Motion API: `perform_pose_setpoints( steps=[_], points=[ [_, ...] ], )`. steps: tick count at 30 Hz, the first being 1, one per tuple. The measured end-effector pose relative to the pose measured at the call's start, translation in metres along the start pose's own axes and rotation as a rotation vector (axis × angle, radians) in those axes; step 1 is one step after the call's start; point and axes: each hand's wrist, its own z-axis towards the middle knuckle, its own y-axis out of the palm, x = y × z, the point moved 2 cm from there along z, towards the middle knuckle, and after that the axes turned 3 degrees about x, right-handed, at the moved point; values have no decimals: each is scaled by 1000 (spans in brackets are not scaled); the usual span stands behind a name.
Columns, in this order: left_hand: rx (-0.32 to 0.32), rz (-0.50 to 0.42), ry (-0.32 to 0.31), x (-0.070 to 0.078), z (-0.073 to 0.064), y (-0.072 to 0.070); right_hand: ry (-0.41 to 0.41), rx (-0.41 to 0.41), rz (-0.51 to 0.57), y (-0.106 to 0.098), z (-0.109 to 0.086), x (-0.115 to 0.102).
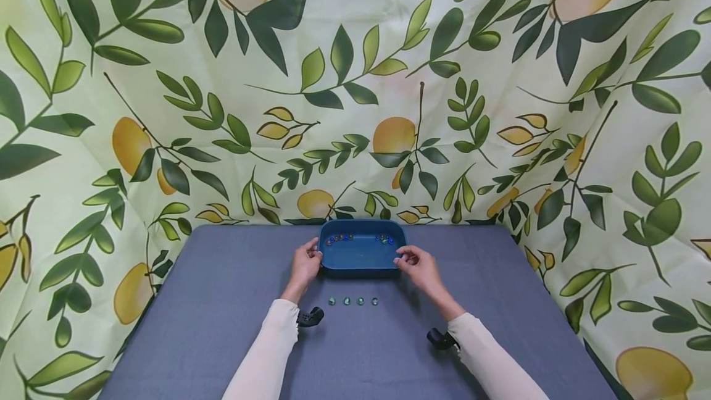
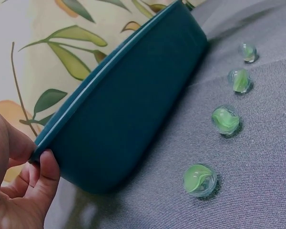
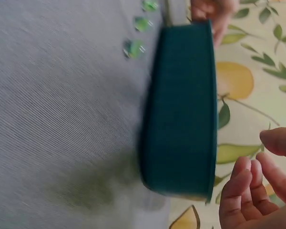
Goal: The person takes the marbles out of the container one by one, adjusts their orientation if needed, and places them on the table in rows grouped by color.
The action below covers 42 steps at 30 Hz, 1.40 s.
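Observation:
A dark blue rectangular plastic tub [image 1: 361,264] stands at the far side of the table. My left hand [image 1: 307,263] pinches its rim at the left end, thumb over the edge and fingers beneath, as the left wrist view shows [image 2: 26,176]. At the right end, my right hand [image 1: 418,266] hovers beside the rim. Its loosely bent fingers [image 3: 236,186] hold nothing, and a gap parts them from the tub in the right wrist view. Inside the tub, orange and blue marbles [image 1: 340,237] sit at the back left, with blue and green ones [image 1: 384,239] at the back right.
Several clear marbles with green swirls [image 1: 347,301] lie in a row on the grey tablecloth [image 1: 355,357], in front of the tub. A fabric backdrop [image 1: 344,110] with a lemon and leaf print rises right behind the table and along both sides.

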Motion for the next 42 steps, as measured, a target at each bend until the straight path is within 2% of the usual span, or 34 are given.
perform_pose_setpoints(
  steps=[5,11,16,20,33,42],
  points=[
    [0,-11,11,1,-3,0,47,36,20,-8,15,4],
    [12,-25,59,3,-5,0,148,-4,89,-9,33,14],
    [5,-16,27,0,-4,3,241,-49,163,-10,45,24],
    [2,-3,25,-1,-2,7,298,-78,188,-11,51,31],
    [-8,-14,-1,2,-3,6,364,-119,280,-9,58,40],
    [-14,1,-18,5,-3,2,367,-112,295,-5,58,39]
  ],
)
